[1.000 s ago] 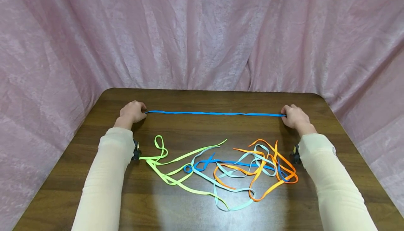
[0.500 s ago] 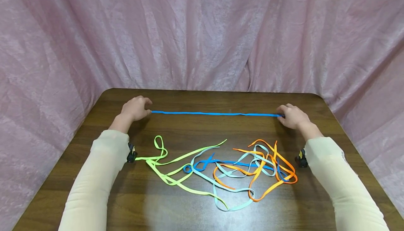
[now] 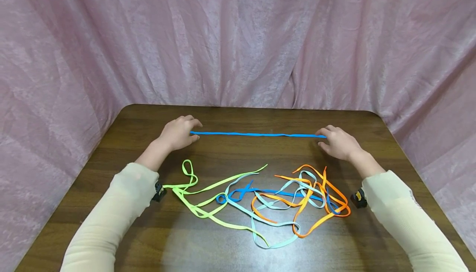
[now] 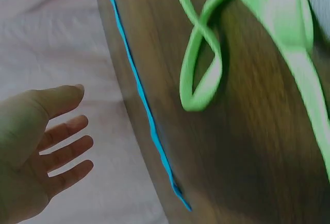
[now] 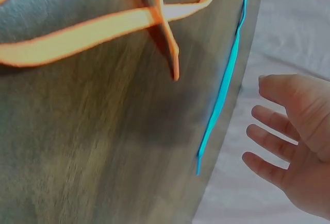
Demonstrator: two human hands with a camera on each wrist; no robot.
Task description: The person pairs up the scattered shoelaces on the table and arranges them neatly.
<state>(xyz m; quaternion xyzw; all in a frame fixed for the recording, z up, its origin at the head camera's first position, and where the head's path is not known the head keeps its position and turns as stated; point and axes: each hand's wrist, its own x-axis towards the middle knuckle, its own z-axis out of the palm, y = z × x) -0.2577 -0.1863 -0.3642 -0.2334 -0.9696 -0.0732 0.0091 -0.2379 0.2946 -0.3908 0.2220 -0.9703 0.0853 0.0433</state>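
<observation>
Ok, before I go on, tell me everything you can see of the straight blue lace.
The straight blue lace is long, narrow and flat, apparently soft fabric, with slight twists along it. It lies stretched out crosswise near the far edge of the table, touching only the tabletop. In the right wrist view one end narrows to a thin tip. The left hand and right hand are near its opposite ends; the wrist views show both apart from it.

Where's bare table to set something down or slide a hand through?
Bare table: between the straight blue lace and the tangle nearer the camera; also behind that lace, to the far edge. Crowded: orange lace, pale blue lace and darker blue lace overlap right of centre; green lace lies left.
</observation>
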